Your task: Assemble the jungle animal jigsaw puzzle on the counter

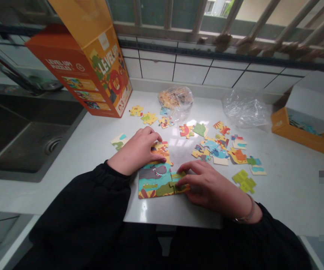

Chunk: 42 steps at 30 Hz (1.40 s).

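A partly joined jigsaw puzzle lies flat near the counter's front edge, showing a grey hippo, blue water and green crocodiles. My left hand rests at its upper left, thumb and fingers closed around a puzzle piece with a spotted animal. At the puzzle's right side, my right hand has its fingertips on a green puzzle piece, partly hidden under them. Loose puzzle pieces lie beyond my right hand, several overlapping. Green pieces sit to its right, and another piece lies beside my left hand.
An orange puzzle box stands at the back left beside the sink. Along the wall are a plastic bag of pieces and a crumpled clear bag. An open orange-and-white box stands at the right.
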Each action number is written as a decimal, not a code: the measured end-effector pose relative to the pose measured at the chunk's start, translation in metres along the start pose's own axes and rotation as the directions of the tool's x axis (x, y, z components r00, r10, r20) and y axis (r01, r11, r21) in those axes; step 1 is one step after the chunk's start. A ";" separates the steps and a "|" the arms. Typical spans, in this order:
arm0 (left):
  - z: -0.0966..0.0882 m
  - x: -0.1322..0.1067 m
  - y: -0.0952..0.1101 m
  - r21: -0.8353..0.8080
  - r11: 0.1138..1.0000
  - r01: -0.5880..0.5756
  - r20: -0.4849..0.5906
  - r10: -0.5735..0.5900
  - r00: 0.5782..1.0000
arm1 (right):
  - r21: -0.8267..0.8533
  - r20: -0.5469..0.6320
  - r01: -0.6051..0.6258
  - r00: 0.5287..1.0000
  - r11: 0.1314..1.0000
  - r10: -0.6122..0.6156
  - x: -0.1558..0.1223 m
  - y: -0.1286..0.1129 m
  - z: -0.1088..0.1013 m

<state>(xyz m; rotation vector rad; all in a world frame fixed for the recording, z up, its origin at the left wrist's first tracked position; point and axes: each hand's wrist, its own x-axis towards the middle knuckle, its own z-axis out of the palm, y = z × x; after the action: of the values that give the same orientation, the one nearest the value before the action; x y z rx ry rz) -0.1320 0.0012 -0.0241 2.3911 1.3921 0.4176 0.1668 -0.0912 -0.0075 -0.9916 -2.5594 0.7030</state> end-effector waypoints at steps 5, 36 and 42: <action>0.000 0.000 0.000 0.001 1.000 -0.004 0.005 0.004 1.000 | -0.045 0.006 -0.014 1.000 0.999 0.015 -0.003 -0.002 0.006; -0.008 0.004 0.018 -0.001 0.993 -0.122 0.081 0.122 0.989 | -0.269 -0.298 -0.158 0.952 0.950 0.074 -0.032 -0.056 0.064; -0.007 0.006 0.013 -0.031 0.990 -0.135 -0.040 0.133 0.990 | -0.300 -0.425 -0.275 0.896 0.914 0.130 -0.053 -0.048 0.058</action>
<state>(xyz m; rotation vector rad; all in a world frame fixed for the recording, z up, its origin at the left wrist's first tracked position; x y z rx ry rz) -0.1214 0.0015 -0.0118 2.4698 1.2336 0.5189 0.1526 -0.1781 -0.0352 -1.3752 -2.2730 0.0574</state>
